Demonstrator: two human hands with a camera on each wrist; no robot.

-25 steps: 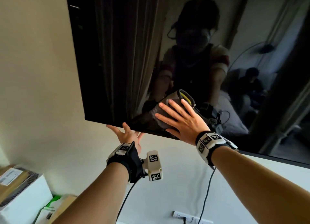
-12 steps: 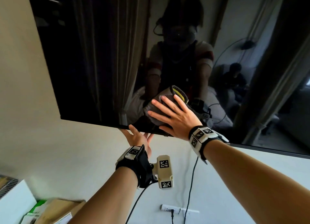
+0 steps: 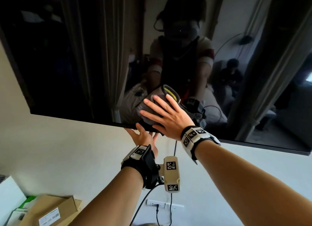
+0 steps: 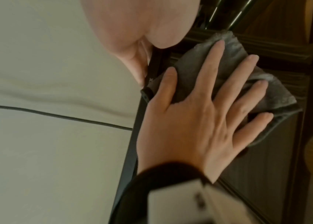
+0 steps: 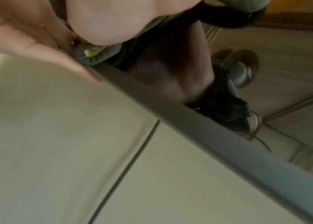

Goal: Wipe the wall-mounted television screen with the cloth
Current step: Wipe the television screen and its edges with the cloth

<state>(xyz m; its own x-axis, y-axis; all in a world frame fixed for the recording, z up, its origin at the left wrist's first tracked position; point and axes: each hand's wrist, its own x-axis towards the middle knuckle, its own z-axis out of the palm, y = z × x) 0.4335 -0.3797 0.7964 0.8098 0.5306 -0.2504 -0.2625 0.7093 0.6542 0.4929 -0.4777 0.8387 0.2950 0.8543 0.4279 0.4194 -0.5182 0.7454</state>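
The wall-mounted television screen (image 3: 84,56) is dark and mirrors the room. My right hand (image 3: 167,117) lies flat on a folded grey cloth (image 3: 159,93) with a yellow-green trim and presses it against the glass just above the bottom bezel (image 5: 190,121). In the left wrist view its spread fingers (image 4: 217,94) cover most of the cloth (image 4: 228,63). My left hand (image 3: 143,137) is below the bezel, palm up, with straight fingers touching the television's underside right beside the cloth. The right wrist view shows the left hand (image 5: 27,37) on the bezel next to the cloth's hem (image 5: 94,56).
A black cable (image 3: 174,146) hangs down the pale wall to a white power strip (image 3: 160,204). Cardboard boxes (image 3: 50,209) and a white box (image 3: 10,192) sit at the lower left. The screen stretches far to the right and upward.
Both hands have slid right along the television's lower edge with the cloth. The left hand has closed in on the right one.
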